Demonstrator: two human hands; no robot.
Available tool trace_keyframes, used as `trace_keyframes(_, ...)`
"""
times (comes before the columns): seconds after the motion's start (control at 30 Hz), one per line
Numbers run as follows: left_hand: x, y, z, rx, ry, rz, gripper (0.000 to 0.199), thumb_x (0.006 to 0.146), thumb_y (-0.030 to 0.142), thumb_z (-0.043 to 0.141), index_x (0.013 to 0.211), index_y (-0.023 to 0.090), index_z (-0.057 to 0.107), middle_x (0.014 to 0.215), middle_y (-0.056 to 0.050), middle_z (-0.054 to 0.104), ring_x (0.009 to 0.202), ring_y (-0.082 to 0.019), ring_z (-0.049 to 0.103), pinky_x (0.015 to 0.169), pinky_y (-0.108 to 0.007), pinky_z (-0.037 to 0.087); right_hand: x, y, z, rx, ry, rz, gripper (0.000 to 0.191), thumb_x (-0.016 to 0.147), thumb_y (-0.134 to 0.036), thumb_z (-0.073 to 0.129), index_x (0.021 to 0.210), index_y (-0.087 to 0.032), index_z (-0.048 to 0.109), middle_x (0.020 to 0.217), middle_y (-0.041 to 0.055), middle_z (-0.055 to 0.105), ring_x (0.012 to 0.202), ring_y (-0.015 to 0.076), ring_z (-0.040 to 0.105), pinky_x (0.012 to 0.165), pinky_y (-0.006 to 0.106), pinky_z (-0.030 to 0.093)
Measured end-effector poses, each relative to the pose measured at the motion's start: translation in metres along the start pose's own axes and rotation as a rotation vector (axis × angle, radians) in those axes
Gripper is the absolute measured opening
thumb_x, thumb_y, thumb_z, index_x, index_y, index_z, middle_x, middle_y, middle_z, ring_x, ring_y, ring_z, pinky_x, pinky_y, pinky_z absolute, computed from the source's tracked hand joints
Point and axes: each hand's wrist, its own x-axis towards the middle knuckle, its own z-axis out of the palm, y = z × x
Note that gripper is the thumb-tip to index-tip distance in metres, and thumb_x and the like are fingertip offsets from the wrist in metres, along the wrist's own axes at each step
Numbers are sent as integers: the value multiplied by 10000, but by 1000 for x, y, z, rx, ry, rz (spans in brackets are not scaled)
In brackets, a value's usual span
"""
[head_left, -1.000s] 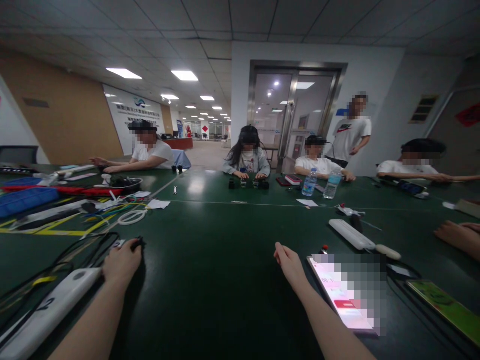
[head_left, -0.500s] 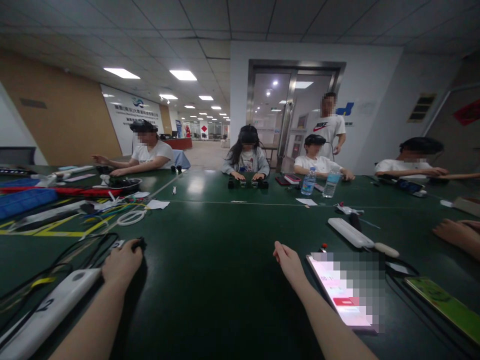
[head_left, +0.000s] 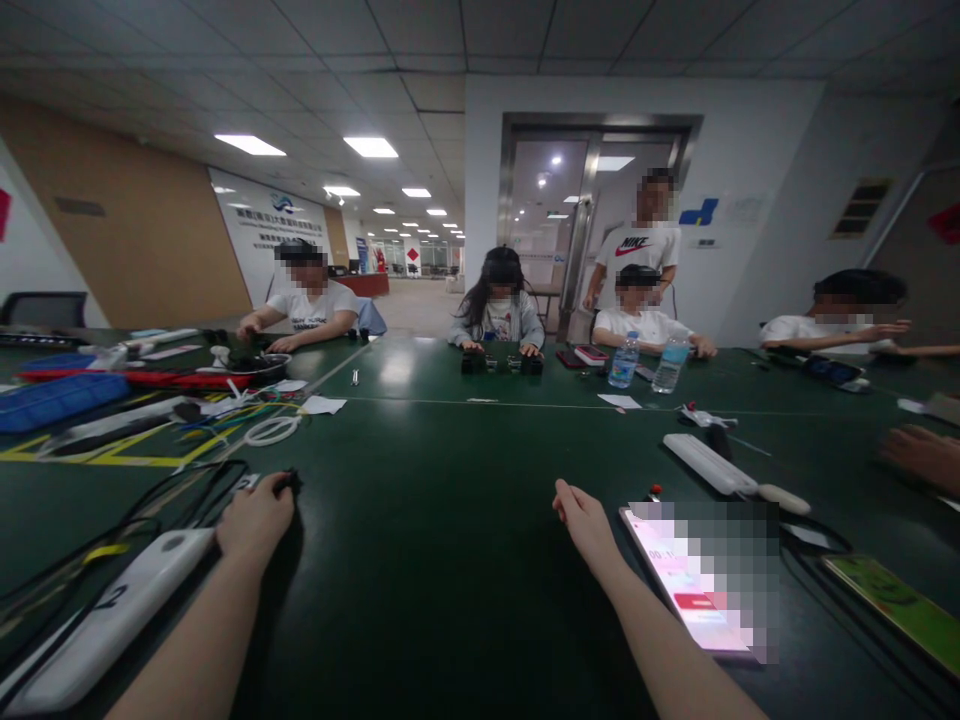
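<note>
My left hand rests at the left on the dark green table, its fingers closed on a small black object that is mostly hidden. Just beside that wrist lies a white bar-shaped device marked 2, with black cables near it. On the right, my right hand is on its side with the fingers curled together; whether anything is inside them cannot be seen. A phone with a lit, pink screen lies right of my right hand.
Cables, a blue tray and a coiled white cable lie at the left. Two water bottles stand ahead right, beyond a white bar. Several people sit around the table; one stands behind. A person's hand is at the right edge.
The view has shifted slightly, moving the scene a little to the right. My hands keep much the same pose. The hand at the right edge and the standing person have moved.
</note>
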Motion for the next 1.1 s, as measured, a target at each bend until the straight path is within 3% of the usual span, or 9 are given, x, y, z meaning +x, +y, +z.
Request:
trace_keyframes(0.73, -5, 4, -8, 18, -58, -13, 477, 844, 395, 368, 1272, 252, 523, 1181, -189, 554, 1059, -353, 562, 820, -433, 471, -1, -1, 0, -27, 22, -17, 481, 808, -600, 368, 613, -200, 551, 574, -2, 513, 565, 155, 486, 547, 280, 357)
trace_keyframes(1.1, 0, 1, -2, -5, -4, 1, 468, 804, 385, 433, 1234, 254, 563, 1143, -165, 595, 1002, -355, 587, 769, -448, 492, 1, 2, 0, -10, -5, -6, 478, 810, -610, 364, 625, -207, 543, 590, 0, 511, 575, 157, 485, 554, 280, 373)
